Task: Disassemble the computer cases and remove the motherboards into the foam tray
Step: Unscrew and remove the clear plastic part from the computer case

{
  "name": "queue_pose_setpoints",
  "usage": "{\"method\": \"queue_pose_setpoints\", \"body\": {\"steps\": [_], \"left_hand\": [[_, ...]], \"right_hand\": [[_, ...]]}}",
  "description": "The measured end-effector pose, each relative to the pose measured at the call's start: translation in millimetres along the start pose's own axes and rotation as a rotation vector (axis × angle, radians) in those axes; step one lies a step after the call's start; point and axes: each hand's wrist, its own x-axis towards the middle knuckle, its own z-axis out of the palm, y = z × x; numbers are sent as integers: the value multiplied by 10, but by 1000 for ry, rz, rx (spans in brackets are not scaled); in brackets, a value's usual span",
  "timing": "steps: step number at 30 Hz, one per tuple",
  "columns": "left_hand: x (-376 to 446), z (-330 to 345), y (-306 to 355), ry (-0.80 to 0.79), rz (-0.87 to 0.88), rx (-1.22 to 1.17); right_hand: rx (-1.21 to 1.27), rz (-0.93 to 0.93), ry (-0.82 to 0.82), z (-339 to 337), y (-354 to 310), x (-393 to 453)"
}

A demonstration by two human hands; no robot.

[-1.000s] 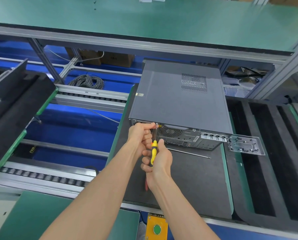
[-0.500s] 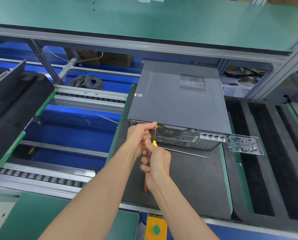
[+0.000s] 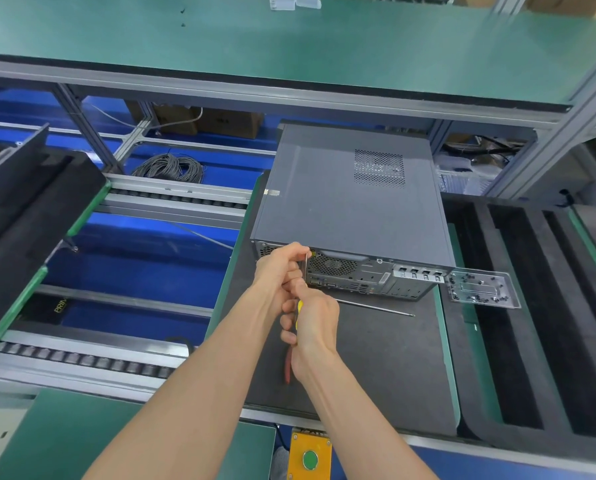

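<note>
While both hands (image 3: 312, 323) stay put, screwdriver (image 3: 305, 268) stands steeper

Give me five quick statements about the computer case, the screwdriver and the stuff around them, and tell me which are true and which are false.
1. The computer case lies on its side with its cover panel on. True.
2. The right hand holds the yellow-handled screwdriver at the case's rear panel. True.
3. The left hand rests flat on top of the case. False: it is at the rear panel, its fingers around the screwdriver's shaft.
4. A long thin metal rod lies on the dark mat in front of the case. True.
5. The clear screw tray sits to the left of the case. False: it sits at the case's right rear corner.
</note>
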Motion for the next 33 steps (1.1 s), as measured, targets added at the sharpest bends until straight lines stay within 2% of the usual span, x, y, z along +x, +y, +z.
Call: {"method": "queue_pose_setpoints", "body": {"steps": [3, 10, 16, 25, 33], "left_hand": [[-11, 29, -27, -34, 9, -31], [-66, 119, -192, -83, -57, -395], [-130, 353, -330, -190, -71, -454], [-233, 844, -362, -276, -114, -247], [-385, 1871, -390, -328, -45, -158]], "right_hand": [[-68, -5, 1, -52, -13, -17], [-79, -120, -6, -202, -121, -74], [-5, -187, 71, -429, -253, -38], [53, -243, 224, -850, -431, 57], [201, -234, 437, -1334, -605, 120]]}}
